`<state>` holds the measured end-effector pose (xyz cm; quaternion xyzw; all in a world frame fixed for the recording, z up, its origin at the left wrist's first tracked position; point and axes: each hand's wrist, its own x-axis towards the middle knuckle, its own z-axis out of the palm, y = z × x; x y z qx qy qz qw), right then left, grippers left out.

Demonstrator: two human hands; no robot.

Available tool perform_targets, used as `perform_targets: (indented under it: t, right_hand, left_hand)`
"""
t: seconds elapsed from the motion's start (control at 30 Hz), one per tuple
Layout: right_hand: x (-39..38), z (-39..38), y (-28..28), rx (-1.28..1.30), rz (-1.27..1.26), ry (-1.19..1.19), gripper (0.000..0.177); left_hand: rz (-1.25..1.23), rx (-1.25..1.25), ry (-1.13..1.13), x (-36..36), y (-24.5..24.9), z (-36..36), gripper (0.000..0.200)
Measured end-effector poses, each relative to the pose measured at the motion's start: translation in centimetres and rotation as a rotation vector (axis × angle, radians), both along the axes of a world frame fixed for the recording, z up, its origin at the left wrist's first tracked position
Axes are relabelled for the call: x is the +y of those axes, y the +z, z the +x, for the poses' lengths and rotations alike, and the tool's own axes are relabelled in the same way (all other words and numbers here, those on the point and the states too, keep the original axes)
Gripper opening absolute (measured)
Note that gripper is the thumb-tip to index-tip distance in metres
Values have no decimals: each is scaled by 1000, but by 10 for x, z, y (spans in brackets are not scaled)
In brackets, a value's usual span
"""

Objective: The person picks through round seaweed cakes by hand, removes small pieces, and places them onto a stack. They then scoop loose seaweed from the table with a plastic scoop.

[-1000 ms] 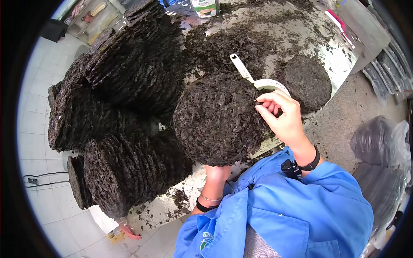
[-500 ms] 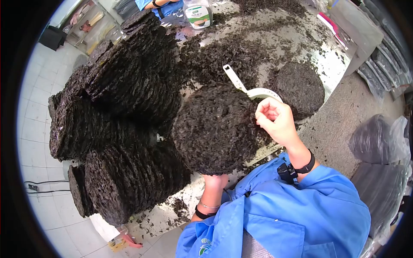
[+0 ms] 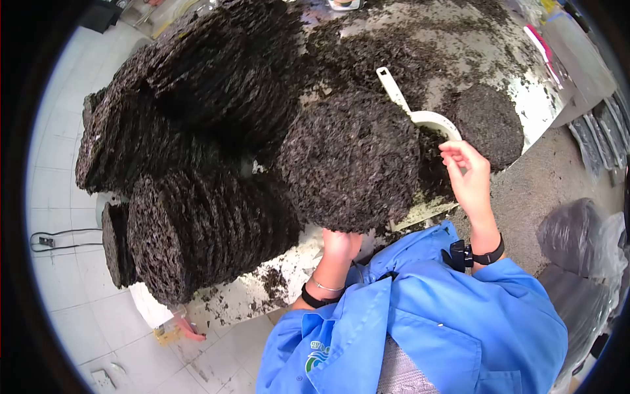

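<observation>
A thick, round cake of dark dried seaweed (image 3: 351, 161) is tilted up facing me near the table's front edge. My left hand (image 3: 341, 244) supports its lower edge from below; the fingertips are hidden behind it. Just right of the cake, my right hand (image 3: 471, 177) hovers with loosely bent fingers, apart from the cake, and nothing visible in it. Beyond its fingertips is a white ring-shaped plastic tool with a straight handle (image 3: 394, 88), perhaps a strainer or scoop, with dark seaweed inside its rim. Another round seaweed cake (image 3: 489, 128) lies flat at the right.
Tall stacks of seaweed cakes (image 3: 203, 230) crowd the left side. Loose seaweed scraps (image 3: 367, 59) litter the metal table (image 3: 252, 292). A red-and-white brush (image 3: 541, 46) lies at the far right edge. Plastic-wrapped bundles (image 3: 577, 236) sit on the floor at right.
The view has tilted downward and shifted left. My right hand has moved off the cake's right edge, and its fingers have loosened. My left hand still supports the cake.
</observation>
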<state>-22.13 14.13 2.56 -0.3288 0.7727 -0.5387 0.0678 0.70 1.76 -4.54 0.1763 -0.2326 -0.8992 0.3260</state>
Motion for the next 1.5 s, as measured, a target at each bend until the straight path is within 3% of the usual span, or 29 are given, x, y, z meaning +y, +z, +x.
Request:
perform_targets:
  t: [0.07,0.13,0.23,0.3,0.5,0.57,0.77,0.83,0.87,0.9,0.97,1.07,1.17,1.27,1.43,1.5]
  right_hand:
    - [-4,11,12,-262,-79,26,13]
    - [-11,23,17,-368,-76,91,18]
    - [-18,35,16,-612,-121,197,39]
    - [-19,38,13,-684,-127,238,41]
    - [-19,37,11,-834,-61,273,35]
    - [-20,35,8,-887,-55,321,24]
    - [-24,39,12,-1144,-288,325,23]
    - [-24,36,21,-1111,-386,292,24]
    - [-21,30,18,-1003,-490,245,22]
    - [-28,33,33,-779,-581,166,25]
    - [-22,27,39,-384,-627,70,28]
    - [-18,21,47,517,-330,193,33]
    - [-14,26,33,808,-35,498,21]
    - [-8,30,26,720,41,627,20]
    - [0,14,31,467,-129,206,26]
    - [-10,13,14,-106,-294,26,37]
  left_hand:
    - [-30,-6,7,0,-3,1,40]
    - [-53,-69,16,1,3,-1,41]
    - [-75,-106,15,1,6,-2,44]
    - [-129,-146,26,0,1,-1,45]
    - [-210,-169,80,5,-8,-1,41]
    - [-262,-157,67,4,-7,-1,42]
    - [-200,-236,88,2,3,-5,43]
    - [-261,-234,52,-3,11,-6,38]
    - [-91,-213,107,-1,18,-11,29]
    - [-26,-369,66,-6,39,-17,28]
    - [-17,-309,68,-6,36,-18,28]
    - [11,-280,12,-7,41,-17,32]
    - [-56,-147,37,1,37,-13,38]
    - [-68,-166,27,-2,26,-13,44]
    - [15,-177,45,-1,20,-9,43]
    - [34,-103,-25,0,20,-7,46]
